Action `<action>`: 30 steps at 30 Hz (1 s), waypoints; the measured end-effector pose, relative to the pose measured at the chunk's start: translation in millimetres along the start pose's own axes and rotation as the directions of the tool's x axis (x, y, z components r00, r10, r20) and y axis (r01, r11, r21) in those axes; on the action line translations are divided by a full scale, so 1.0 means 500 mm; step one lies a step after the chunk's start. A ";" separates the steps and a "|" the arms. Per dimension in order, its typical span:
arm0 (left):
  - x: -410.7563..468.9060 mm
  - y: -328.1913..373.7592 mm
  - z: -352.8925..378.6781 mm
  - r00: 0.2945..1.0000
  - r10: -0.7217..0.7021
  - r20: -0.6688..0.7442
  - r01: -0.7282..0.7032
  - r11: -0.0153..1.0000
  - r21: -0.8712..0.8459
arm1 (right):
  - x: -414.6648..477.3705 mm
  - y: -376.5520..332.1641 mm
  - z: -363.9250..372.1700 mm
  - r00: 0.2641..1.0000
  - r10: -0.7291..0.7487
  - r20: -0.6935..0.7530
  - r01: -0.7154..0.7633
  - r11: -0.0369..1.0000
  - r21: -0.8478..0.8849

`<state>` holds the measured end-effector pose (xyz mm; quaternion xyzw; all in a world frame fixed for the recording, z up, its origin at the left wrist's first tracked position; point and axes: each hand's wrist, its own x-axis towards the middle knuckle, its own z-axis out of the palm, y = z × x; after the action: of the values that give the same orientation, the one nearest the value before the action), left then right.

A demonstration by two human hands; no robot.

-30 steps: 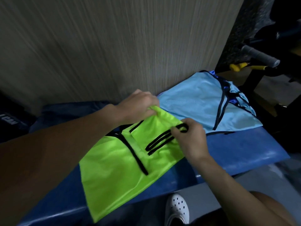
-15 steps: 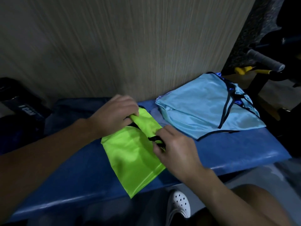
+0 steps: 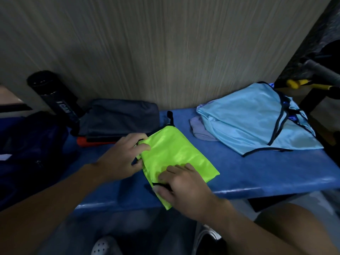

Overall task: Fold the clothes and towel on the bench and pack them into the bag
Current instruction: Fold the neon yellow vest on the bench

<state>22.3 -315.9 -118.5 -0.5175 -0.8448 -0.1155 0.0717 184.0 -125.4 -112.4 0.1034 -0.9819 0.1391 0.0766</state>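
A neon green vest (image 3: 174,153) with black trim lies folded into a narrow strip on the blue bench (image 3: 257,172). My left hand (image 3: 123,157) pinches its left edge near the far end. My right hand (image 3: 182,184) grips the near end, thumb by the black trim. To the right lies a light blue vest (image 3: 248,120) with dark trim, spread over a pale purple cloth (image 3: 198,129). A folded dark grey towel (image 3: 119,118) sits at the back left. A dark blue bag (image 3: 31,144) is at the far left.
A black bottle (image 3: 53,96) leans by the wall between the bag and the towel. An orange-red edge (image 3: 95,142) shows under the towel. A wood-grain wall backs the bench. Gym equipment with a yellow part (image 3: 298,82) stands at the right. White shoes show below the bench.
The green vest was folded over from a wide spread into a narrow strip. Both hands moved with it toward the bench's near edge. The view swung left, showing the bag, bottle and towel.
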 end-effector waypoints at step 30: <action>0.076 0.157 0.083 0.956 -0.248 0.157 0.224 0.962 0.154 | -0.071 0.140 0.016 0.926 0.355 0.131 -0.325 0.923 -0.203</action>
<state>74.7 -237.8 -139.9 -0.4149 -0.9095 -0.0200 0.0177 201.4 -55.4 -144.5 -0.0652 -0.9962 0.0529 -0.0216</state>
